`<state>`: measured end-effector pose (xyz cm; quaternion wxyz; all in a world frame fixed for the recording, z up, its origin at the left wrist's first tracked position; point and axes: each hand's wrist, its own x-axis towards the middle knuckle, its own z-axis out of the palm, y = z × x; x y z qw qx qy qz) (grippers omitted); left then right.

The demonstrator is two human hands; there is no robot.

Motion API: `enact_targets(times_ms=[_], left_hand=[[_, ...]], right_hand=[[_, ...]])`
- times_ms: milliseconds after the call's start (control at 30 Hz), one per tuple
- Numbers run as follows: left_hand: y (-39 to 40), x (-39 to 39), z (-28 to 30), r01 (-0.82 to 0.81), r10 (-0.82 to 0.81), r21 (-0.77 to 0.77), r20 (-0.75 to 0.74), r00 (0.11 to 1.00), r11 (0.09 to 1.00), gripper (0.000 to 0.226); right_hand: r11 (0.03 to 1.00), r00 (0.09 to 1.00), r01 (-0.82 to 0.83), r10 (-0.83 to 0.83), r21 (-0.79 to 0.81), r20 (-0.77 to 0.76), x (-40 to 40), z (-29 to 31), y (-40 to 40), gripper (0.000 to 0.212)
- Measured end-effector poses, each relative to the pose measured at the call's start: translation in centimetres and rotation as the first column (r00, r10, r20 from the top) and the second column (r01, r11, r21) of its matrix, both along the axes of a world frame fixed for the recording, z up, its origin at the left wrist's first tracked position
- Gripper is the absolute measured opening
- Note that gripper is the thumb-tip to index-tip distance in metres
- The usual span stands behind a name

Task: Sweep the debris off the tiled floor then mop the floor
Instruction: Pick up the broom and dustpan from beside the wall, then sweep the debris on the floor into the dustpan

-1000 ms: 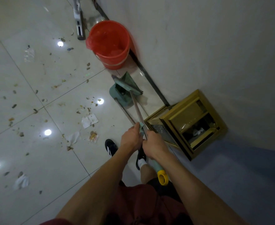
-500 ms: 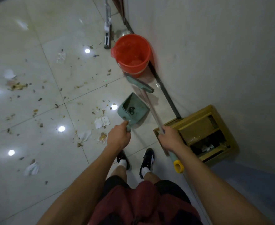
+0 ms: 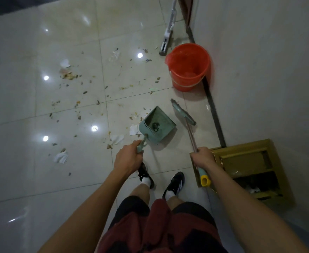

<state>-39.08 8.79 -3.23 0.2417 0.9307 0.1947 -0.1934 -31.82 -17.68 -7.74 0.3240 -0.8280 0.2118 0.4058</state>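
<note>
1. The handle of a green dustpan [image 3: 157,126] is gripped by the left hand [image 3: 128,157], the fingers being curled round it; the pan is held in front of the feet, and a small dark clump is seen inside it.
2. The shaft of a broom [image 3: 183,114] is gripped by the right hand [image 3: 202,157], fingers wrapped round it, with the yellow-capped end of the handle projecting behind the hand.
3. The broom head is seen just right of the dustpan, apart from it, near the base of the wall [image 3: 259,70].
4. Debris [image 3: 68,75] is scattered over the tiled floor [image 3: 31,179] ahead and to the left: small dark bits, yellowish crumbs and several crumpled white paper scraps [image 3: 60,157].
5. One paper scrap is partly hidden by the dustpan's left edge.
6. A red bucket [image 3: 188,67] is stood against the wall, beyond the broom head.
7. A white mop [image 3: 167,31] is leaned at the wall just beyond the bucket, its head on the floor.
8. A gold-coloured box-like unit [image 3: 248,168] is placed against the wall, to the right of the right hand.
9. Black shoes with white socks are seen below the hands.
</note>
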Motion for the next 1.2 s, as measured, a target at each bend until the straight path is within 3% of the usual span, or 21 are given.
enact_targets(times_ms=[133,367,567,800,900,1033,1133,1200], left_hand=[[2.9,-2.1,0.9,-0.118,0.118,0.016,0.006,0.993,0.993,0.038],[9.4,-5.0,0.5,-0.234,0.235,0.032,-0.01,0.972,0.972,0.032],[16.2,-5.7,-0.5,-0.255,0.256,0.01,-0.039,0.966,0.967,0.032],[25.3,-5.8,-2.1,-0.227,0.224,-0.026,-0.075,0.972,0.974,0.034],[29.0,-5.7,-2.6,-0.18,0.176,-0.022,-0.109,0.978,0.983,0.034],[32.8,-5.8,-2.8,-0.136,0.131,-0.031,-0.125,0.984,0.99,0.031],[34.8,-6.1,-3.0,-0.123,0.118,-0.038,-0.122,0.985,0.992,0.034],[35.8,-6.4,-3.0,-0.121,0.117,-0.024,-0.129,0.985,0.992,0.034]], right_hand=[[0.999,0.998,0.036,-0.035,0.017,-0.053,1.0,-1.5,2.2,0.027],[0.998,0.994,0.052,-0.048,0.042,-0.093,2.6,-5.1,8.1,0.03],[0.971,0.972,0.219,-0.209,0.096,-0.103,3.4,-3.5,15.0,0.008],[0.878,0.883,0.452,-0.414,0.158,-0.223,4.4,-5.4,23.8,0.005],[0.928,0.912,0.373,-0.362,0.024,-0.193,3.7,-7.1,26.9,0.02],[0.981,0.982,0.146,-0.16,-0.131,-0.103,2.7,-8.5,30.9,0.025],[0.982,0.993,-0.042,0.02,-0.182,-0.119,2.1,-9.1,33.5,0.039],[0.98,0.983,-0.085,0.053,-0.177,-0.177,1.6,-8.5,35.2,0.044]])
